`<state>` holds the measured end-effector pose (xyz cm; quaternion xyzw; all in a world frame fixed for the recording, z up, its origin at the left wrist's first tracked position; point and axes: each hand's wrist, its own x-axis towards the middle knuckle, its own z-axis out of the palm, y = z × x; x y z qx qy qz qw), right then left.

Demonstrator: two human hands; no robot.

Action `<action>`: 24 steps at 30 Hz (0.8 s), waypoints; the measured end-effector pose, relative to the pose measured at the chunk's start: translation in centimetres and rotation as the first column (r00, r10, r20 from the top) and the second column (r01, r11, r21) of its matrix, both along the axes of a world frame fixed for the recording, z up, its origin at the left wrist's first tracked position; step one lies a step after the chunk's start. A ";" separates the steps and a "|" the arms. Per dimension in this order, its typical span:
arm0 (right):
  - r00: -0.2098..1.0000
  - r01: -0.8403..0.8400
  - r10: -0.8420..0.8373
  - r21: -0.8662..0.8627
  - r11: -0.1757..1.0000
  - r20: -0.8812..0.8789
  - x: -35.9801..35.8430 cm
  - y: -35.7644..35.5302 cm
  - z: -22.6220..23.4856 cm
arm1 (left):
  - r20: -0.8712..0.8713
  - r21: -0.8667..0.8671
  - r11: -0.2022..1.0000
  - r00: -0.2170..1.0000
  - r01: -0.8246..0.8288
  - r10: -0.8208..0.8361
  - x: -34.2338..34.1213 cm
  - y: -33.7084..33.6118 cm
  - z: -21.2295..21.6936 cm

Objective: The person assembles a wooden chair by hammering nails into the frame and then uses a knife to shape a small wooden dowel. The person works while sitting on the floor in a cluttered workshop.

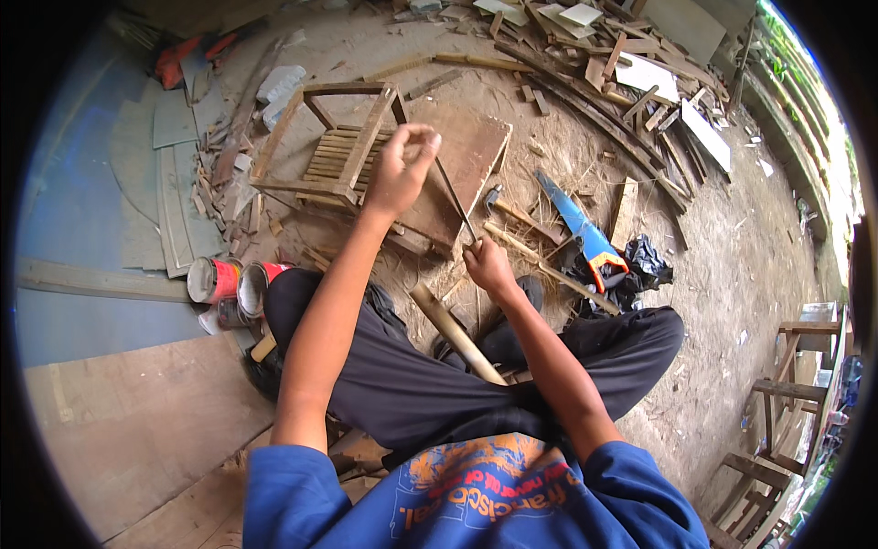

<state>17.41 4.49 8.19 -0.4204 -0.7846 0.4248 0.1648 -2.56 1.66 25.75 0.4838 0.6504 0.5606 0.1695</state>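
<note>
A thick bamboo pole [455,334] leans across my crossed legs. My right hand [487,266] has its grip pinched shut on the lower end of a thin bamboo strip [453,199]; my left hand [401,166], raised higher, has its grip closed on the upper end. At my left stand two red paint cans [236,283] with a third, smaller one beneath. Farther out, right, one blue handsaw [578,223]; beyond my hands, one slatted wooden frame [337,146] on the dirt floor [732,274].
</note>
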 end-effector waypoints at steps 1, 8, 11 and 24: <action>1.000 -0.002 0.003 0.015 1.000 -0.021 0.2 -0.1 0.0 | -0.113 -0.082 0.996 0.993 -0.025 0.016 0.0 -0.3 -0.5; 0.990 0.070 -0.066 0.028 0.997 -0.128 5.9 1.1 -0.1 | -0.329 -0.460 0.882 0.904 0.100 -0.274 0.5 -2.1 -3.5; 0.977 0.211 -0.210 0.163 0.964 -0.023 10.0 4.0 -1.3 | -0.281 -0.556 0.789 0.833 0.263 -0.476 1.8 -2.1 -4.9; 0.529 0.825 -0.787 0.024 0.564 0.317 20.2 8.3 -15.5 | -0.214 -0.683 0.680 0.816 0.268 -0.537 3.8 0.1 -3.8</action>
